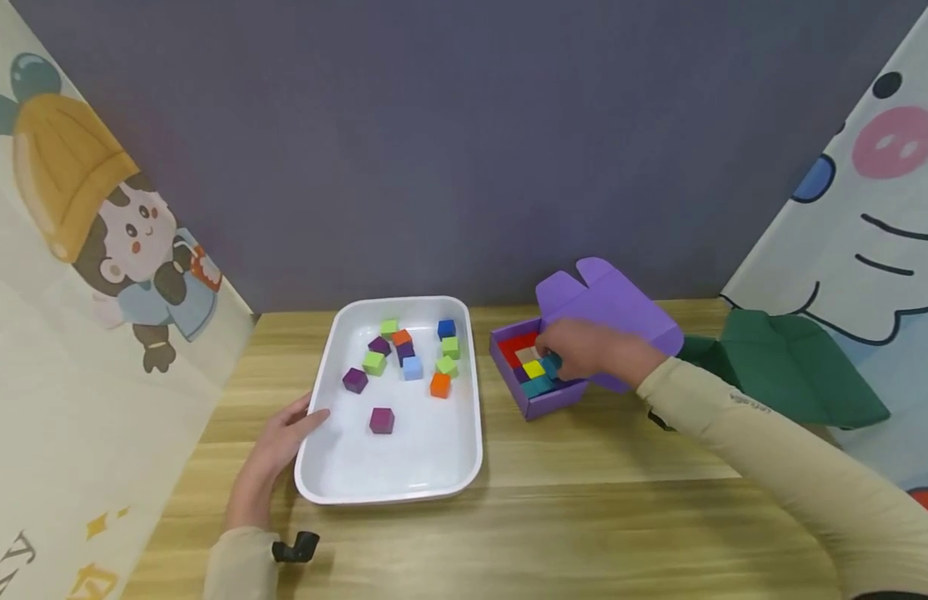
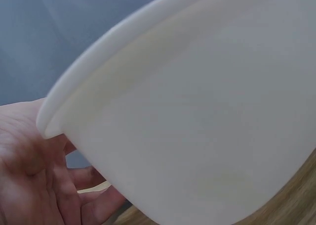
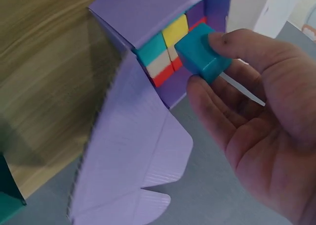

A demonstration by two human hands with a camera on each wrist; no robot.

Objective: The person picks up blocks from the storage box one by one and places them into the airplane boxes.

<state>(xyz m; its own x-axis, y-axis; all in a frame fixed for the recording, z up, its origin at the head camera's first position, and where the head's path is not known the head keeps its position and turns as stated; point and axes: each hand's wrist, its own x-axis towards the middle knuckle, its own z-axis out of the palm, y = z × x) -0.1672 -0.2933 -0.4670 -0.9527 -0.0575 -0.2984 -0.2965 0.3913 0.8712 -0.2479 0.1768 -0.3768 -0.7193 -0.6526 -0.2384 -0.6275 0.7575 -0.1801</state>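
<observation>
The right hand (image 3: 271, 101) pinches a teal cube (image 3: 198, 53), probably light, stiff and smooth, best held by opposite faces. The left hand (image 1: 278, 437) grips the white tray (image 1: 388, 471) at its edge.

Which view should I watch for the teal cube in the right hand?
The right wrist view: it shows the teal cube large and close, several faces visible, pinched in the right hand. The head view shows it small and partly covered by that hand. The left wrist view misses it, showing the left hand and white tray.
</observation>
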